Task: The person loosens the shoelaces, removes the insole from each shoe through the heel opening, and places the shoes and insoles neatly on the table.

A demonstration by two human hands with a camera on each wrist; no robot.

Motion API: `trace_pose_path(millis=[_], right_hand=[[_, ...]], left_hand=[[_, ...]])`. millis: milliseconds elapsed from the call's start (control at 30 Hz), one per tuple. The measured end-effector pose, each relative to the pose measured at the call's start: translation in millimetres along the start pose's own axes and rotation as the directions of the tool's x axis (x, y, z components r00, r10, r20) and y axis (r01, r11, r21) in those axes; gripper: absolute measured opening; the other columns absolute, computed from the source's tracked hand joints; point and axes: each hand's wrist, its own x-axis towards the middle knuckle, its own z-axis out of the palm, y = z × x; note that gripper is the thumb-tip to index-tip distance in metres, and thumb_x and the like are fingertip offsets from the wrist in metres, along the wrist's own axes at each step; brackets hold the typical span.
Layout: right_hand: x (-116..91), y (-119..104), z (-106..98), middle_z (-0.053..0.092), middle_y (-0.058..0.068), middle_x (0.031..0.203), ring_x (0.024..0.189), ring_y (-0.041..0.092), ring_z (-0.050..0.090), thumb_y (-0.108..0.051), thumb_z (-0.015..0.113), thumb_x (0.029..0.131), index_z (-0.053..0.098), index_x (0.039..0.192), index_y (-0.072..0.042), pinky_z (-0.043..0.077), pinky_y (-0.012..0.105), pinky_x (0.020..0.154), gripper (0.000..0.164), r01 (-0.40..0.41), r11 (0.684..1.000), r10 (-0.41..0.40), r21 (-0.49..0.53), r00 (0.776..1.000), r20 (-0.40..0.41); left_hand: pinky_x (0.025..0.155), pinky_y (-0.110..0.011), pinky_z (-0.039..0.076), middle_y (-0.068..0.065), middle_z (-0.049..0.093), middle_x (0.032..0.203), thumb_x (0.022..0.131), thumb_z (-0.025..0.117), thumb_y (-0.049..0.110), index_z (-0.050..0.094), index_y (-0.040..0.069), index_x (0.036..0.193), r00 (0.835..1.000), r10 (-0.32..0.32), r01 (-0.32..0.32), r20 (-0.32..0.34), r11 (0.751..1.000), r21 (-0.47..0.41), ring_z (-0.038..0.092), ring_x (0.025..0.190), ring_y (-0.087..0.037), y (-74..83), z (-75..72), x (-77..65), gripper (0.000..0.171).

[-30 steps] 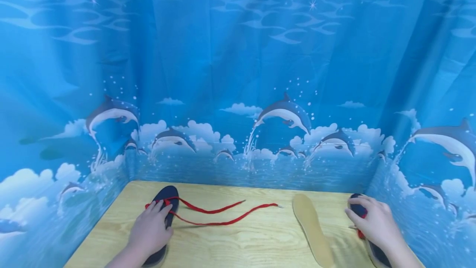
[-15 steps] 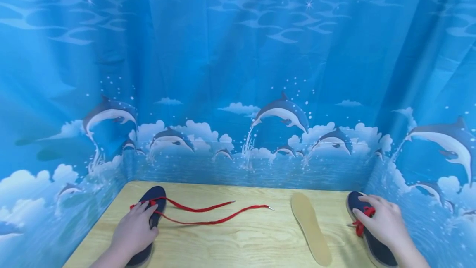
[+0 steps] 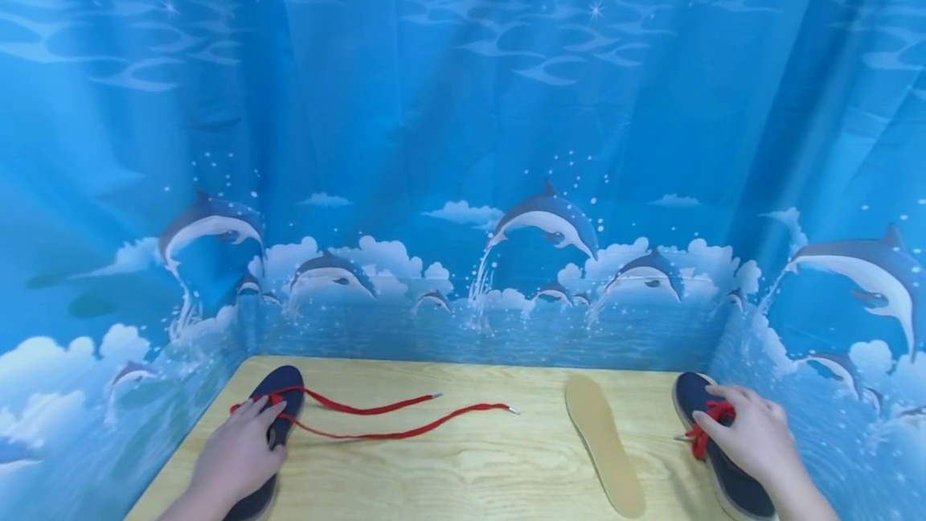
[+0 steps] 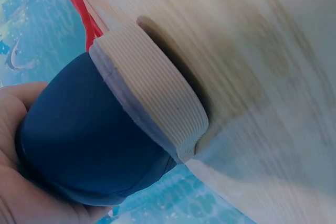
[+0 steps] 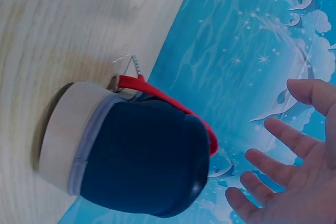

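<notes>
At the table's left side, my left hand [image 3: 235,453] holds a navy shoe [image 3: 284,383] across its top, with the thumb on the inner side. In the left wrist view, fingers lie around the far end of this shoe [image 4: 79,135], beyond its pale ribbed sole. Its loose red laces [image 3: 362,410] trail right over the table. On the right side is a second navy shoe [image 3: 692,391], its red lace [image 3: 703,434] bunched on top. Over it is my right hand [image 3: 752,428]; the right wrist view shows its fingers spread and apart from the shoe [image 5: 142,156].
A tan insole [image 3: 604,449] lies on the wooden table [image 3: 477,477] between the shoes, closer to the right one. A blue curtain [image 3: 434,119] with printed dolphins rises behind the table and along both sides.
My left hand has moved left with its shoe, the laces dragging after it. My right hand has loosened and drawn back a little, showing more of the right shoe.
</notes>
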Motion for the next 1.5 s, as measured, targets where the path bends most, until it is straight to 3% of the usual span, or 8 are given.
trace_pose_path(millis=[300,800,1100,1500], right_hand=[[1.9,7.6,1.2,0.032,0.045,0.137,0.119,0.068,0.022,-0.067,0.06,0.09,0.05,0.137,0.008,0.03,0.077,0.085,0.089,-0.1,0.995,0.098,0.02,0.993,0.07],[6.0,22.8,8.9,0.028,0.045,0.138,0.119,0.07,0.017,-0.073,0.059,0.086,0.045,0.142,0.005,0.029,0.081,0.082,0.097,-0.181,0.983,0.175,0.038,0.975,0.139],[9.1,29.7,13.6,0.025,0.045,0.139,0.12,0.071,0.014,-0.076,0.058,0.084,0.043,0.143,0.006,0.028,0.081,0.082,0.102,-0.213,0.976,0.202,0.048,0.965,0.165],[11.5,40.1,21.3,0.027,0.046,0.135,0.116,0.071,0.018,-0.065,0.066,0.086,0.042,0.143,0.006,0.031,0.08,0.08,0.094,-0.277,0.959,0.259,0.063,0.944,0.205]], left_hand=[[0.092,-0.071,0.043,-0.042,0.048,0.135,0.08,0.074,0.024,0.061,-0.004,0.133,1.0,-0.012,0.012,0.013,1.0,0.001,0.039,0.125,-0.064,-18.3,-2.2,1.4,0.06],[0.092,-0.072,0.042,-0.042,0.046,0.136,0.081,0.074,0.023,0.061,-0.006,0.131,1.0,0.01,-0.01,-0.016,1.0,-0.019,0.04,0.123,-0.063,-40.2,-4.4,10.7,0.059],[0.092,-0.074,0.04,-0.042,0.043,0.139,0.081,0.074,0.021,0.06,-0.006,0.132,0.999,0.016,-0.017,-0.028,0.999,-0.041,0.035,0.126,-0.064,-44.8,-7.7,14.6,0.06],[0.094,-0.076,0.037,-0.041,0.042,0.141,0.081,0.074,0.022,0.059,-0.007,0.133,0.999,0.038,-0.04,-0.038,0.998,-0.049,0.033,0.129,-0.064,-46.7,-11.9,14.9,0.062]])
